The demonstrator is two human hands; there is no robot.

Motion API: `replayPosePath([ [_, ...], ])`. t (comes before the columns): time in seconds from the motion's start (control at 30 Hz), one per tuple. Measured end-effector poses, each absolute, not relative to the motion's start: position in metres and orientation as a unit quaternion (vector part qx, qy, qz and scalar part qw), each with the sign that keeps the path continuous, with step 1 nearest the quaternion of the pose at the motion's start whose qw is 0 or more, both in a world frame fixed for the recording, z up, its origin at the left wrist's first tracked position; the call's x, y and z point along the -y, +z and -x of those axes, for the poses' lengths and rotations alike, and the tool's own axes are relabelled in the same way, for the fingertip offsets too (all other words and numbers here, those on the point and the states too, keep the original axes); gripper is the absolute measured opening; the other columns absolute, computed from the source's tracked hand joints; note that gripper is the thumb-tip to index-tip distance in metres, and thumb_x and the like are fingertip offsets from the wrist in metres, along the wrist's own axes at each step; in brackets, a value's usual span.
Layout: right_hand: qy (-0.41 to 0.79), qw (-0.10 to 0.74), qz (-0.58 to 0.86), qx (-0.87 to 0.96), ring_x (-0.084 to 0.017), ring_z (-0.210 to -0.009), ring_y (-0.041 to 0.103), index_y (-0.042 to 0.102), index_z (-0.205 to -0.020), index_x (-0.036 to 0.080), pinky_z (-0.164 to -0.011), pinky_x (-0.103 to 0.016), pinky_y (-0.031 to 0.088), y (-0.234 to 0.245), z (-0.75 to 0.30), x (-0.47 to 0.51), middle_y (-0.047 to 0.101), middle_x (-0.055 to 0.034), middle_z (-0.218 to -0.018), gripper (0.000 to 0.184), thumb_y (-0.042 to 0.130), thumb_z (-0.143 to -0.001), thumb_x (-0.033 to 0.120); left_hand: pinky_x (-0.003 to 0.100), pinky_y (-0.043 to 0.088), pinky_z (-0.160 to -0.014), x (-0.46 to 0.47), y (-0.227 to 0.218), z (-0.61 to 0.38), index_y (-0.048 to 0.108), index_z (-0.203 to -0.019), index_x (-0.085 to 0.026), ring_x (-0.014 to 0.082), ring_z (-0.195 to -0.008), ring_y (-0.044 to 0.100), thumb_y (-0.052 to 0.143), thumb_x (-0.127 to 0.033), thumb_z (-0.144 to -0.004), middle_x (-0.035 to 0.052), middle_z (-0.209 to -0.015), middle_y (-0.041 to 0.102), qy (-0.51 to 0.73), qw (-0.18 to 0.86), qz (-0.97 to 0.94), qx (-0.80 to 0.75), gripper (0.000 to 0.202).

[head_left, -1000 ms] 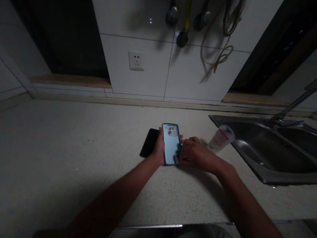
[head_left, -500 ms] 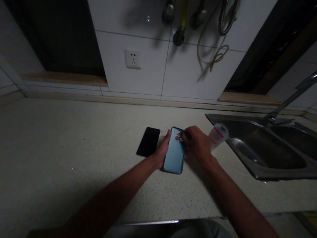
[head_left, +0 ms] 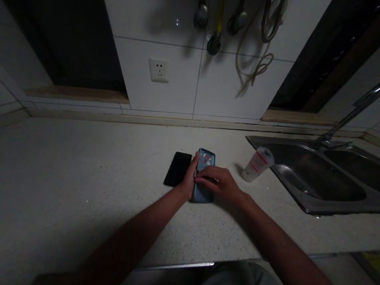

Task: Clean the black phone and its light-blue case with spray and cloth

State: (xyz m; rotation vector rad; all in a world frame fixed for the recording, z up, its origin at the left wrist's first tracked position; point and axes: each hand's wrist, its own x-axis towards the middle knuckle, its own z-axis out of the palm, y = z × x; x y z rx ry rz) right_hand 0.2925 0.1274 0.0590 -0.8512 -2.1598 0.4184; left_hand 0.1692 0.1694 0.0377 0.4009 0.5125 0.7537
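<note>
A phone in a light blue case [head_left: 204, 162] lies back-up on the pale speckled counter [head_left: 72, 180]. My left hand [head_left: 189, 180] grips its left edge, fingers curled along the side. Across the middle of the case lies my right hand [head_left: 218, 183], fingers pressed together on its back. A flat black phone-sized slab [head_left: 177, 169] lies on the counter just left of my left hand, untouched.
A small clear tube or bottle with a red-and-white label [head_left: 257, 163] lies tilted beside the steel sink [head_left: 310, 181] at the right, with a tap [head_left: 354, 111] behind it. A wall socket [head_left: 158, 70] and hanging hoses [head_left: 256, 41] are on the tiled wall.
My right hand slid from the camera end of the blue case down onto its middle. The case shifted slightly left and nearer. My left hand kept hold of its left edge.
</note>
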Motion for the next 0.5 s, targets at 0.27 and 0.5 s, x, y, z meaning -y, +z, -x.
replayPosePath([
  [0.27, 0.378, 0.173, 0.331, 0.847, -0.014, -0.07, 0.067, 0.076, -0.092, 0.016, -0.067, -0.023, 0.048, 0.077, -0.31, -0.119, 0.076, -0.0039, -0.081, 0.024, 0.063, -0.091, 0.036, 0.03, 0.054, -0.062, -0.17, 0.038, -0.166, 0.066, -0.091, -0.016, 0.0181, -0.065, 0.066, 0.055, -0.072, -0.082, 0.0076, -0.077, 0.069, 0.403, 0.856, -0.195, -0.257, 0.058],
  [0.5, 0.19, 0.16, 0.487, 0.837, -0.012, -0.056, 0.056, 0.072, -0.074, 0.018, -0.057, -0.024, 0.036, 0.081, -0.338, -0.127, 0.067, -0.0005, -0.065, 0.016, 0.061, -0.085, 0.023, 0.023, 0.045, -0.049, -0.172, 0.038, -0.165, 0.058, -0.081, -0.018, 0.009, -0.045, 0.052, 0.081, -0.06, -0.066, -0.0041, -0.058, 0.056, 0.423, 0.843, -0.218, -0.25, 0.05],
])
